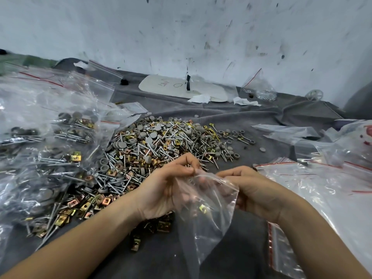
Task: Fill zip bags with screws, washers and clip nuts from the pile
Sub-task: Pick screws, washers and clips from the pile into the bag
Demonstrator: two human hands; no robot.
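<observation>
The left hand [167,186] has its fingers curled in, pinching one lip of a clear zip bag [209,228] at its mouth. The right hand [255,190] pinches the opposite lip, so the mouth is held apart between them and the bag hangs down toward the person. Through the plastic I can make out a yellow clip nut [203,208]; anything else inside is too blurred to tell. Just beyond the left hand's fingertips lies the pile [153,146] of screws, grey washers and brass-coloured clip nuts, spread over a grey cloth [241,121]. Left of the pile, filled bags [60,133] are heaped on one another. To the right, beside the right forearm, lie flat empty bags [326,184] with red seal strips. Farther back a white board [181,87] rests at the foot of a scuffed white wall [181,27].
</observation>
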